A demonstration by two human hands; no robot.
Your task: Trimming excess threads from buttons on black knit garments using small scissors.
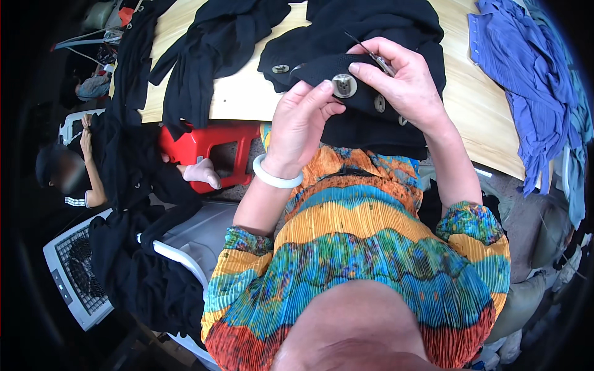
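Head view: left hand (301,121) is pinching the grey button (344,85) on the black garment (371,37) — right hand (402,80) is gripping small snips (378,60) just above it.

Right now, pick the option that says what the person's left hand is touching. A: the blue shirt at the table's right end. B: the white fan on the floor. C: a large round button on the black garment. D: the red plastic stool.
C: the left hand has its fingertips at the large round button on the black garment, which the right hand also holds.
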